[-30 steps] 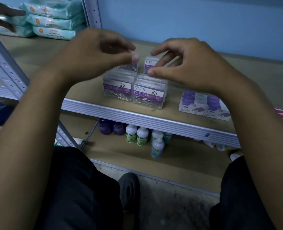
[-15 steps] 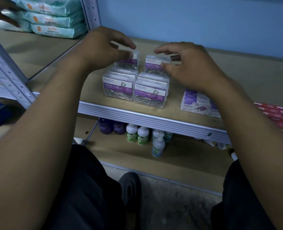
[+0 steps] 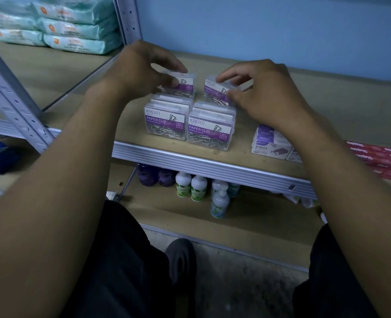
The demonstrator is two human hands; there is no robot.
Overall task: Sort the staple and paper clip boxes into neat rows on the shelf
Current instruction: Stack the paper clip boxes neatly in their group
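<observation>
Since half a second ago both hands have dropped slightly onto the back pair of paper clip boxes, which now show more of their labels. The left hand point(image 3: 141, 70) pinches the back left box point(image 3: 182, 86) between thumb and curled fingers at its top, and the right hand point(image 3: 264, 92) grips the back right box point(image 3: 215, 91) the same way, thumb at its front face and fingers over its lid. These are clear plastic cases with a white and purple label reading KREATI PAPER CLIP and loose silver clips visible inside. Two more of the same kind, the front left box point(image 3: 165, 121) and the front right box point(image 3: 210, 129), stand side by side near the shelf point(image 3: 242, 154) front edge, just ahead of the held pair, forming two rows of two. Toward the right along the front edge sit white and purple staple boxes point(image 3: 271, 144), partly hidden by the right forearm, with red packs point(image 3: 380, 154) beyond them at the shelf's right end. Pale green soft packs point(image 3: 75, 28) are stacked on the neighbouring shelf at the far left, and small bottles point(image 3: 198, 187) stand on the lower shelf.
</observation>
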